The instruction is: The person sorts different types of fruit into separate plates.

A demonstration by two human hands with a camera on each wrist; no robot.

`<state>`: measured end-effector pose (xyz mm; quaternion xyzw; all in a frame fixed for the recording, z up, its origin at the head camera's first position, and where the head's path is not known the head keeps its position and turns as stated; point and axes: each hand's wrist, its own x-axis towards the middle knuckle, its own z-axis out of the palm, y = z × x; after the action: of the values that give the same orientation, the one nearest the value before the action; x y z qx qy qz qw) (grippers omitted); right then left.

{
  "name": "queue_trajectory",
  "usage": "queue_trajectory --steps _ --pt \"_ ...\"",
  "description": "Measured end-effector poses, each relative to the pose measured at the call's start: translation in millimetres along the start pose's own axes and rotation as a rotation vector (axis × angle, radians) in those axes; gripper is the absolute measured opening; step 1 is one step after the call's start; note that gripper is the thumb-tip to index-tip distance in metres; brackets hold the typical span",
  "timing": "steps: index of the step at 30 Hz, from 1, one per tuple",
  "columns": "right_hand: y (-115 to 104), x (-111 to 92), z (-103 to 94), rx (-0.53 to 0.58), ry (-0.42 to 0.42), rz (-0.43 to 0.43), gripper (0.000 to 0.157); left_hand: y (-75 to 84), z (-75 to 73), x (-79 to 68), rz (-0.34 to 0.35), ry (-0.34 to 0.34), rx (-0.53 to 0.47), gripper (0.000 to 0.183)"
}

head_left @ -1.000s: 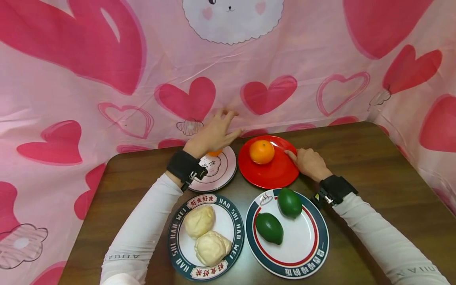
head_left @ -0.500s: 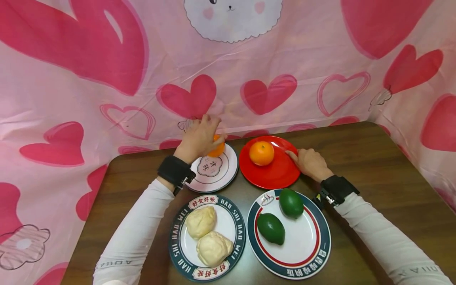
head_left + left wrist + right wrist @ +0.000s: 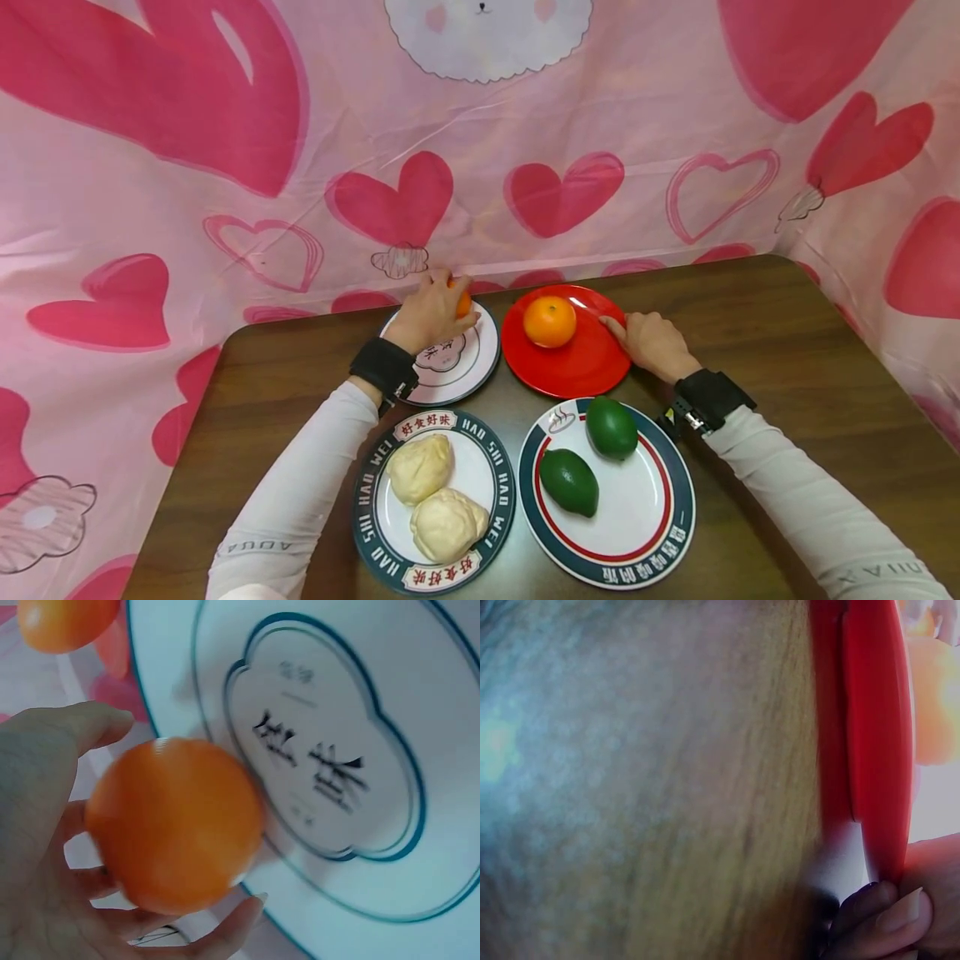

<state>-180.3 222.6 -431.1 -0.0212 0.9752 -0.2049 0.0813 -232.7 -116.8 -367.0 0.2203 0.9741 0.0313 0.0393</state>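
Note:
My left hand (image 3: 429, 313) reaches over the white plate (image 3: 472, 367) at the back, its fingers curled around an orange (image 3: 176, 825) on the far part of the plate. In the left wrist view the thumb tip stands slightly off the fruit, with the other fingers behind and below it. With thumb on top of the rim and fingertips (image 3: 881, 922) at its outer edge, my right hand (image 3: 654, 343) holds the right side of the red plate (image 3: 577, 367). A second orange (image 3: 550, 322) rests on that plate's left part.
Nearer me, a dark-rimmed plate (image 3: 367, 500) carries two pale buns (image 3: 438, 496). Right of it, a white plate (image 3: 637, 533) with a dark rim and red ring holds two green lime-like fruits (image 3: 570, 482). A pink heart-patterned cloth (image 3: 480, 125) hangs behind the wooden table (image 3: 765, 350).
My left hand swept left from the gap between the back plates, then came down around the orange on the white plate. The right hand has stayed at the red plate's rim.

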Motion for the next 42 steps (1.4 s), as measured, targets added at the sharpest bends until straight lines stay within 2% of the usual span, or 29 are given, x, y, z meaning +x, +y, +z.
queue_trajectory --steps 8,21,27,37,42 --pt "-1.0 -3.7 -0.8 0.016 0.008 -0.015 0.056 -0.8 10.4 -0.1 0.000 -0.013 -0.019 0.067" --pt "1.6 -8.8 -5.2 -0.011 0.019 -0.015 0.057 4.6 21.1 -0.9 0.006 0.070 -0.030 0.058" --pt "2.8 -9.1 -6.6 -0.019 0.030 -0.021 0.057 6.8 18.3 1.4 0.015 0.051 -0.015 0.056" --pt "4.6 -11.5 -4.5 -0.017 0.002 0.012 0.058 7.7 19.6 0.2 0.035 0.025 -0.044 0.054" --pt "5.2 -11.3 -3.7 -0.020 0.017 0.014 0.058 5.9 20.7 0.8 0.045 0.027 -0.063 0.053"
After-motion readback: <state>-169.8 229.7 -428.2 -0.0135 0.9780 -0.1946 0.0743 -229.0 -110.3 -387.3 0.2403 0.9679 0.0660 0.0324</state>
